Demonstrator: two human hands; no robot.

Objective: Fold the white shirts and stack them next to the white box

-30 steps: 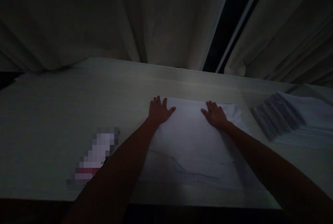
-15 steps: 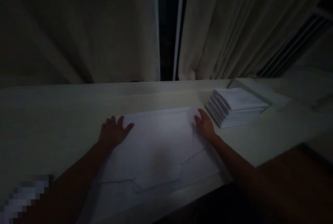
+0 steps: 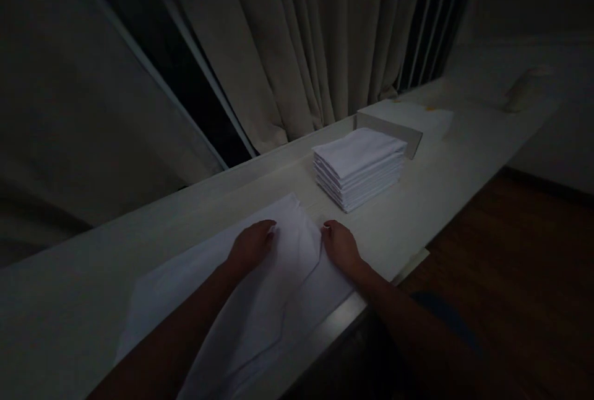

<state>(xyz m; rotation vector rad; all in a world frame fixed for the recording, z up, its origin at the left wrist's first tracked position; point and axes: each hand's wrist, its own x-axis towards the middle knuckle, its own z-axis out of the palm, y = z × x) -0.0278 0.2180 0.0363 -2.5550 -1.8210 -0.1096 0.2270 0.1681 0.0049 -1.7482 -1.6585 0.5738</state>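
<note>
A white cloth (image 3: 264, 301) lies partly folded on the pale table, its near layers lifted and creased between my hands. My left hand (image 3: 253, 244) pinches a fold of it near the middle, fingers curled and thumb pressed in. At the cloth's right edge, my right hand (image 3: 340, 244) grips the fabric between thumb and fingers. Just beyond my right hand stands a neat stack of folded white cloths (image 3: 362, 168). The scene is dim, so fine details of the layers are hard to make out.
Behind the stack is a white box or board (image 3: 403, 118). The long pale table (image 3: 60, 301) runs from left to far right, where a pale blurred object (image 3: 526, 87) stands. Beige curtains (image 3: 315, 41) hang along the back. A wooden floor (image 3: 487, 264) shows at the right.
The view has turned to the right. My left hand went from lying spread on the cloth to pinching it, and my right hand has closed on its edge. The cloth is now lifted and rumpled.
</note>
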